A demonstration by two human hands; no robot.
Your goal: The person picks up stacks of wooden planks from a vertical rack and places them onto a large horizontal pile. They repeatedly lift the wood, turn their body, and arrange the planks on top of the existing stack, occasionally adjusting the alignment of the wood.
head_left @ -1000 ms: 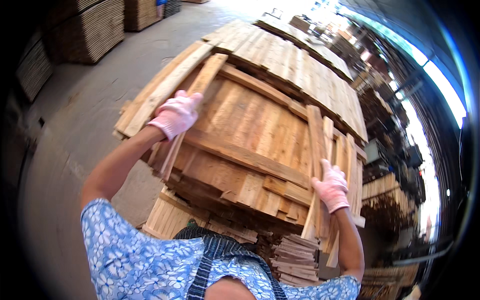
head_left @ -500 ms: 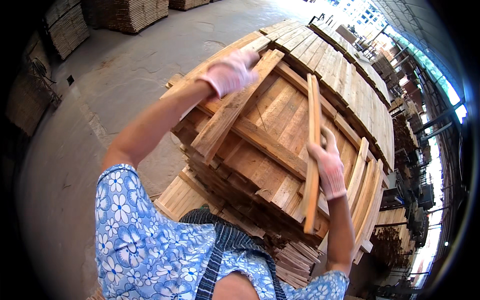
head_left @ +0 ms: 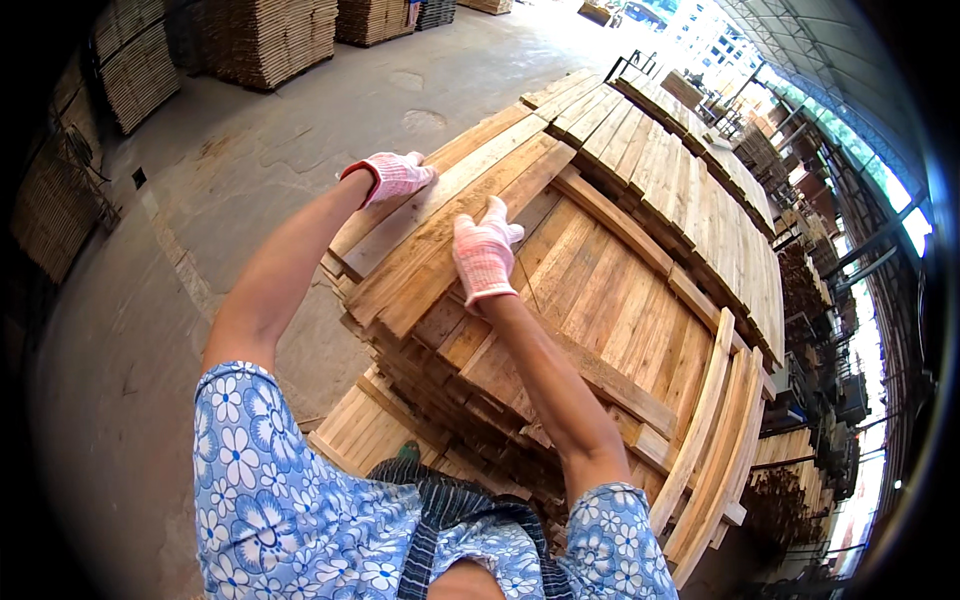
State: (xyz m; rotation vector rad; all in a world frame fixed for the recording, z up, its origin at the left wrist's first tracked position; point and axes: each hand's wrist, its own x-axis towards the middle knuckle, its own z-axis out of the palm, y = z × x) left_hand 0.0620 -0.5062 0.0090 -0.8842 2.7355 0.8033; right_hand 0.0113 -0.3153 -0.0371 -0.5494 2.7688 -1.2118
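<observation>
I stand over a tall stack of rough wooden planks [head_left: 620,300]. Both hands wear pink and white knit gloves. My left hand [head_left: 395,175] curls over the outer edge of a long plank [head_left: 455,195] lying along the left side of the stack's top. My right hand [head_left: 485,255] lies flat, fingers spread, on the neighbouring plank [head_left: 430,270] just to the right. Several planks [head_left: 715,440] lean on edge along the stack's right side.
A lower pile of boards [head_left: 355,435] sits by my legs. Concrete floor [head_left: 250,170] spreads to the left, with more plank stacks at the back [head_left: 270,40] and far left [head_left: 130,70]. Further timber stacks [head_left: 830,300] crowd the right side.
The plank my right hand held upright now lies flat on the left of the stack's top. My right hand moved left onto it, and my left hand moved down to the outer plank.
</observation>
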